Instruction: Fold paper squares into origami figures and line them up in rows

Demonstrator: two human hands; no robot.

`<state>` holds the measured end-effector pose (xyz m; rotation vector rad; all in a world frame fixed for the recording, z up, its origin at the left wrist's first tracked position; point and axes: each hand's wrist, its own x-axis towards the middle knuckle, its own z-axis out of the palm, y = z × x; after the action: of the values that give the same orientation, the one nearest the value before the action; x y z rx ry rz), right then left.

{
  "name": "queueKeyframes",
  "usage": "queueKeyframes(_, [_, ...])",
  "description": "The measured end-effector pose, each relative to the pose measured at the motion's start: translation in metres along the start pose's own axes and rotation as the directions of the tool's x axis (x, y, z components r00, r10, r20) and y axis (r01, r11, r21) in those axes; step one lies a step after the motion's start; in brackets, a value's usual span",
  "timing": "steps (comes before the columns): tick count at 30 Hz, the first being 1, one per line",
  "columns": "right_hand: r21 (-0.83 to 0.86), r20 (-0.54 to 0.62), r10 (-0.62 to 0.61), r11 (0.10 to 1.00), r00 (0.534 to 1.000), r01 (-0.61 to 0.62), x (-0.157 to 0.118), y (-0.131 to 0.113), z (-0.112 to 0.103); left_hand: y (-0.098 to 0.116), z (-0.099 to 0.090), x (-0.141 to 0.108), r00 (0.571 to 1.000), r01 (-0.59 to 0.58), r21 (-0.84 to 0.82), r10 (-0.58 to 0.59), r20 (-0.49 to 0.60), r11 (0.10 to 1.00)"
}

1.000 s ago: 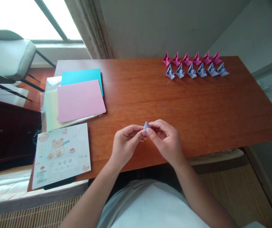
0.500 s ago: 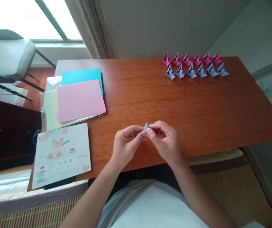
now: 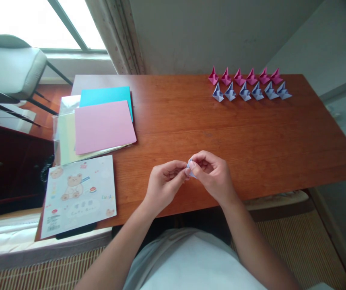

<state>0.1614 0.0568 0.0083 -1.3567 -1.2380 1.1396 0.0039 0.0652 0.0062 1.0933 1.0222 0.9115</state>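
A small pale-lavender folded paper is pinched between my two hands, just above the front part of the wooden table. My left hand grips its left edge between thumb and fingers. From the other side my right hand pinches its top and right part, with the thumb lying over it. Fingers cover much of the paper, so its full shape is hidden. At the far right of the table stand a row of pink origami pieces and, in front of it, a row of lavender origami pieces.
On the table's left lie pink paper sheets, a turquoise sheet and yellow sheets in clear plastic. A bear-printed pad lies nearer me. The wooden table meets the wall at its back; a chair stands left.
Both hands have shifted slightly right with the folded paper. The paper has turned in the fingers, its lower right part now showing below my right thumb. The view has moved a little.
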Motion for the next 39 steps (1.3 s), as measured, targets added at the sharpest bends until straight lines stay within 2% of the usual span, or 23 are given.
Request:
queueKeyframes(6, [-0.014,-0.028,-0.018,1.000,0.999,0.018,-0.001,0.001,0.002,0.000,0.000,0.000,1.000,0.002,-0.010,-0.002,0.010,1.000])
queueKeyframes(11, [0.083,0.036,0.035,0.996,0.999,-0.038,0.002,-0.003,-0.003,0.001,0.000,0.000,1.000,0.018,-0.016,-0.018,-0.001,1.000])
queueKeyframes(16, [0.036,0.050,0.010,0.999,0.999,-0.012,-0.001,-0.005,-0.008,0.001,0.001,0.000,0.999,0.027,-0.026,-0.028,-0.028,0.999])
queueKeyframes(22, [-0.036,0.052,0.042,0.999,0.998,-0.041,-0.011,-0.003,-0.007,0.002,0.001,0.000,0.997,0.049,-0.022,-0.050,-0.064,0.999])
queueKeyframes(28, [0.007,0.089,0.038,0.999,0.995,-0.039,-0.012,0.003,-0.008,0.001,0.000,0.000,0.997,0.055,-0.040,-0.057,-0.044,0.998])
queueKeyframes(32, [-0.095,0.063,-0.013,0.995,0.998,0.019,-0.012,0.005,-0.008,0.003,0.001,0.001,0.998,0.058,-0.044,-0.059,-0.032,0.997])
queueKeyframes(37, [-0.297,0.022,-0.143,0.944,0.989,0.143,-0.015,0.006,-0.006,0.003,0.002,0.001,0.998,0.056,-0.044,-0.058,-0.040,0.997])
queueKeyframes(39, [-0.309,0.036,-0.148,0.939,0.988,0.152,-0.015,0.005,-0.007,0.002,0.002,0.001,0.998,0.052,-0.037,-0.053,-0.038,0.998])
